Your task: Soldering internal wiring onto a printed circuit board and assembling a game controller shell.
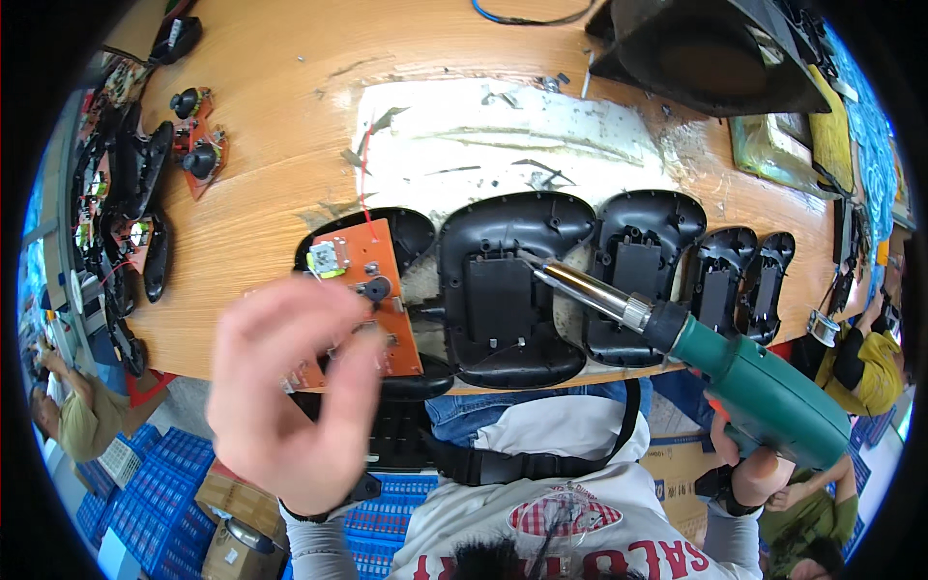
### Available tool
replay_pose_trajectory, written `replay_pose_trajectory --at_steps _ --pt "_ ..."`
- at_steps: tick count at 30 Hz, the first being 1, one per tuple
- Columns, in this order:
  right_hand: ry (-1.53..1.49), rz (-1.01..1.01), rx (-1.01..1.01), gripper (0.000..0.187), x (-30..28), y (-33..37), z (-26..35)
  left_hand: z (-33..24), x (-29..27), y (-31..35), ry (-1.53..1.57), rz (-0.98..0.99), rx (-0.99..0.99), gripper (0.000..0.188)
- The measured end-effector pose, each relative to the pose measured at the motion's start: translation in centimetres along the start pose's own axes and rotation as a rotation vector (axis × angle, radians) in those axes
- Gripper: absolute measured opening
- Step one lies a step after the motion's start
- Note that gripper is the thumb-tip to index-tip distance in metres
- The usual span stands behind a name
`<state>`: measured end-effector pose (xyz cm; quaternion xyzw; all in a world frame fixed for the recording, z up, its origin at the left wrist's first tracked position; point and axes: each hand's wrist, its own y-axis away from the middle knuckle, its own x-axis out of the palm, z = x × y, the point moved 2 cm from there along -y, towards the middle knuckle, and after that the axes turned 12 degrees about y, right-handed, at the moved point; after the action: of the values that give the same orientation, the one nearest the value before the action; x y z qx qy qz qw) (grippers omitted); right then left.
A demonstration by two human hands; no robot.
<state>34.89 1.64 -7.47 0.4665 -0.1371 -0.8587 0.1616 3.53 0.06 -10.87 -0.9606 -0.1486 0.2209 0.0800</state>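
Note:
My right hand (754, 470) grips a green-handled soldering gun (764, 387). Its metal barrel slants up and left, and the tip is over the top of a black controller-shaped shell (503, 300). My left hand (295, 396), smeared by motion, hovers over an orange circuit board (394, 333) with its thumb and fingers curled into a pinch. What they hold, if anything, does not show. The board lies on another black shell (406, 232), partly hidden by the hand, and carries a small metal-and-green component (327, 257). A thin red wire (365, 164) rises from its upper edge.
Right of the middle shell stand more black shells (638, 261) in a row at the table's front edge. A worn white sheet (503, 130) lies behind them. Boards with black knobs (201, 155) and piled shells are at left, a large black hood (710, 53) far right.

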Motion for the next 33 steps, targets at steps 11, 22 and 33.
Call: replay_pose_trajectory --at_steps 11,22,33 --pt "-0.572 0.2 0.118 0.083 0.6 0.4 -1.0 2.5 1.1 -6.1 0.42 0.22 -0.327 0.026" --pt "0.012 0.078 0.043 0.071 1.0 0.2 -1.8 2.0 1.4 -2.5 0.311 0.157 -0.344 0.008" --pt "-0.207 0.092 -0.089 0.064 1.4 -1.0 1.1 1.6 2.6 -1.6 -0.249 0.279 0.241 0.019"
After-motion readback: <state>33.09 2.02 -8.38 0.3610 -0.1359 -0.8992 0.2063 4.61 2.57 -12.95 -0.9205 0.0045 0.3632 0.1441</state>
